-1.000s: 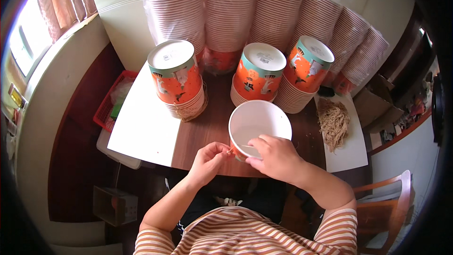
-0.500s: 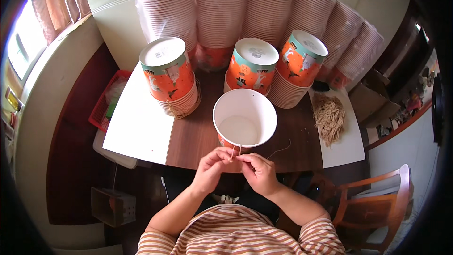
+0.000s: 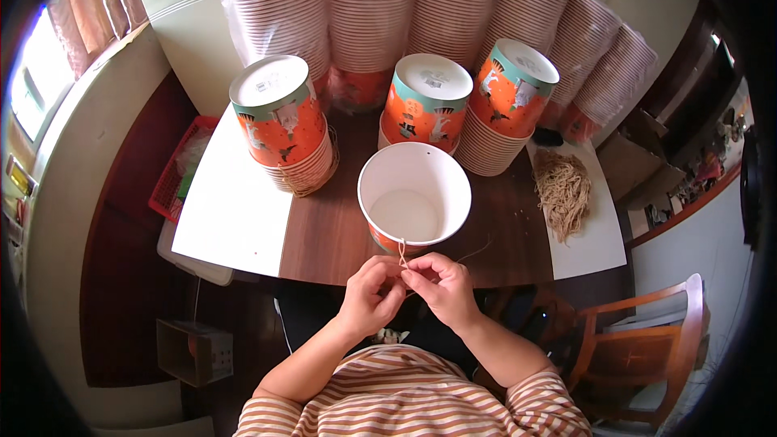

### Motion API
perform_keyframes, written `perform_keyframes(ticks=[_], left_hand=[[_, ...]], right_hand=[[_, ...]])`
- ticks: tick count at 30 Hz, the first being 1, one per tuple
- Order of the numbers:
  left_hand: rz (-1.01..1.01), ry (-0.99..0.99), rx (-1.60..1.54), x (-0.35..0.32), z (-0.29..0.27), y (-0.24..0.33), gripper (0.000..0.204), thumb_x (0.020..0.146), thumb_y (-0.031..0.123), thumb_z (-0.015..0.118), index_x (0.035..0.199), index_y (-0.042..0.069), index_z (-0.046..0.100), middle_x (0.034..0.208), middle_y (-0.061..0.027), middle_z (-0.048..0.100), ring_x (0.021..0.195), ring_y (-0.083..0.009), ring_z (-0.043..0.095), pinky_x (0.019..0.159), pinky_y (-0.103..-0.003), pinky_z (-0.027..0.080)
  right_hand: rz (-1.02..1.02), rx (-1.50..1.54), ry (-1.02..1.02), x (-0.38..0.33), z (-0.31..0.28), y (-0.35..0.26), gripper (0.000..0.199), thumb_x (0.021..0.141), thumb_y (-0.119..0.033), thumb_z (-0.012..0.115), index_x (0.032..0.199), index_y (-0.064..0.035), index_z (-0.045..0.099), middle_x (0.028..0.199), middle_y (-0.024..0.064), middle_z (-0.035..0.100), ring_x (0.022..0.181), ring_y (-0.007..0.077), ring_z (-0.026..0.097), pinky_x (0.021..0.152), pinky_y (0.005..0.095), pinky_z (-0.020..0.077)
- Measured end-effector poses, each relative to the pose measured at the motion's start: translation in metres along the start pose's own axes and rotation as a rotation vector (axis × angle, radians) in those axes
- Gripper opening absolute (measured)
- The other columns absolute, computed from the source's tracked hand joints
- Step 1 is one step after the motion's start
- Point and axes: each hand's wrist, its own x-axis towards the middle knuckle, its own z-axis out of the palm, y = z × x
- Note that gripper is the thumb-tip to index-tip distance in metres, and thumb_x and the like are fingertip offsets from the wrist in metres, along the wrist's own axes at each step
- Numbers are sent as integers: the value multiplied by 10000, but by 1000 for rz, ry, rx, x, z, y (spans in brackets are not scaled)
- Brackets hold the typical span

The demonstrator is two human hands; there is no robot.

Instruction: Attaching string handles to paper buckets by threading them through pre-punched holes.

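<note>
Right in front of me a white-lined paper bucket (image 3: 414, 194) stands upright with its mouth up. A thin cord (image 3: 402, 250) hangs over its near rim and crosses in a loop just below. My left hand (image 3: 372, 295) pinches the cord from the left side. On the right, my right hand (image 3: 441, 285) has its thumb and forefinger closed on the same cord, fingertips nearly meeting the left ones. A loose end of cord trails to the right over the table. The exact grip of the fingertips is partly hidden.
Behind the bucket stand three upside-down stacks of orange and green buckets, such as the left stack (image 3: 279, 117). Tall plastic-wrapped bucket stacks (image 3: 368, 16) line the back. A bundle of tan cords (image 3: 561, 194) lies right. A wooden chair (image 3: 639, 356) stands lower right.
The cord's two strands, apart before, now cross in a loop under the rim. My hands have shifted slightly down, and the whole view has tilted a little.
</note>
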Motion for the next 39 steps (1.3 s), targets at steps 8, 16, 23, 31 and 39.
perform_keyframes(ticks=[8, 16, 23, 31, 39], left_hand=[[-68, 107, 116, 9, 1, 21, 271, 830, -60, 609, 1092, -7, 562, 864, -33, 567, 677, -50, 537, 532, -190, 421], [245, 164, 638, 18, -1, 14, 346, 750, -20, 679, 1081, 62, 624, 751, -86, 582, 610, -246, 589, 505, -341, 494], [143, 315, 502, 21, 1, 5, 177, 757, -12, 702, 918, 54, 672, 671, -84, 547, 546, -217, 566, 493, -300, 473], [-366, 316, -347, 21, 4, 8, 136, 893, 77, 656, 955, -44, 655, 818, 5, 645, 716, -33, 562, 647, -177, 467], [-535, 255, -587, 26, -6, 5, 156, 918, 149, 637, 864, 3, 645, 791, 10, 637, 677, -31, 535, 604, -177, 424]], right_hand=[[22, 47, -39, 4, -1, 6, 100, 863, -38, 677, 939, 25, 660, 862, 62, 677, 759, 96, 637, 675, 247, 530], [-309, -337, 39, 10, -3, 0, 103, 811, 40, 678, 911, 30, 655, 872, 106, 664, 754, 166, 675, 657, 259, 542], [-631, -724, 221, 18, 1, 5, 174, 754, -2, 712, 898, -49, 628, 790, 96, 614, 675, 292, 617, 592, 375, 505], [-595, -715, 291, 24, 19, 10, 159, 777, 12, 685, 921, -29, 632, 803, 119, 628, 696, 309, 635, 607, 388, 515], [20, -100, 148, 31, 19, 12, 139, 876, -8, 595, 974, 47, 677, 837, 60, 706, 730, 87, 624, 667, 252, 510]])
